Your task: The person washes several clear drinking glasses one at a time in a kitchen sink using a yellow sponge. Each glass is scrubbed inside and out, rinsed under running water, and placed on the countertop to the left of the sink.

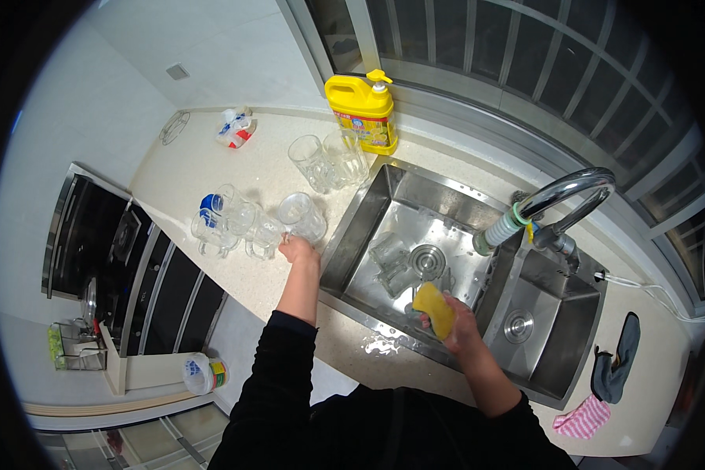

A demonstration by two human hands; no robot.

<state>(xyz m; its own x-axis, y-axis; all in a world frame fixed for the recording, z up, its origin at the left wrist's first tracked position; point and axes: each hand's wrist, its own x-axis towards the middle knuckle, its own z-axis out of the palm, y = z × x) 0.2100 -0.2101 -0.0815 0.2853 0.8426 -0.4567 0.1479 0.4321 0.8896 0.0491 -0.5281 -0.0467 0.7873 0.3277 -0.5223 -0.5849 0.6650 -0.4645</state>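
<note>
My left hand [299, 249] is closed on the handle of a clear glass mug [302, 216] on the counter, left of the sink. In my right hand [458, 323] is a yellow sponge [435, 309], held above the near edge of the large steel basin [358, 235]. Glass mugs [390, 264] lie in that basin beside the drain strainer [427, 261]. Several more glass mugs [216, 232] stand on the counter to the left, close to a blue object [211, 203]. Behind them, glass mugs [309, 161] stand next to a yellow pump jug [361, 108].
A chrome faucet [570, 179] with a ribbed hose end arches over the sink. The smaller basin [543, 329] is at the right. Beyond it lie a grey cloth [620, 358] and a pink striped cloth [583, 417]. A crumpled plastic bag [235, 126] sits at the back left.
</note>
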